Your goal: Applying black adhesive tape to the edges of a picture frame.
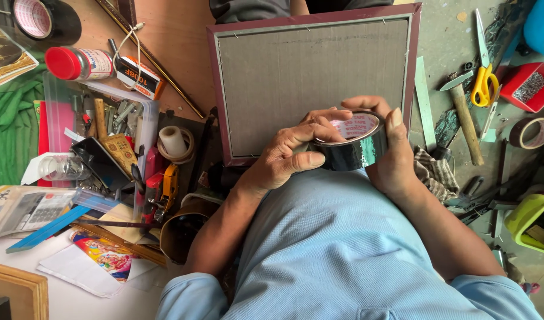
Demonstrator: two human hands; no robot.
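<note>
Frame (pixel 313 83), back side up, lies flat on the floor ahead of the person: dark red border, grey backing board, small pins along the inner edge. Its near edge is hidden behind the hands.

Green cloth (pixel 8 127) at far left, partly under clutter.

Clear plastic tray (pixel 100 118) left of the frame, packed with small hardware and tools; exact contents too jumbled to sort.

Hammer (pixel 464 118) right of the frame, wooden handle, head pointing away from the person. Yellow-handled scissors (pixel 482 65) just beside it, blades pointing away from the person.

Jar (pixel 79 63) with a red lid lies on its side, upper left. Red box (pixel 530 86) at the right edge holds what look like staples.

Tape roll (pixel 349 142), black and glossy with a pale inner core, held up between both hands over the frame's near edge, just above the person's lap.

Left hand (pixel 290 157): grasping the roll from the left side, thumb pressed on the outer face, fingers curled over the top rim.

Right hand (pixel 390 154): grasping the roll from the right, thumb up along the rim, palm against the outer face.

Brown tape roll (pixel 533 131) lies on the floor at far right, well apart from the hands. White roll (pixel 174 142) sits left of the frame, near the tray.
</note>
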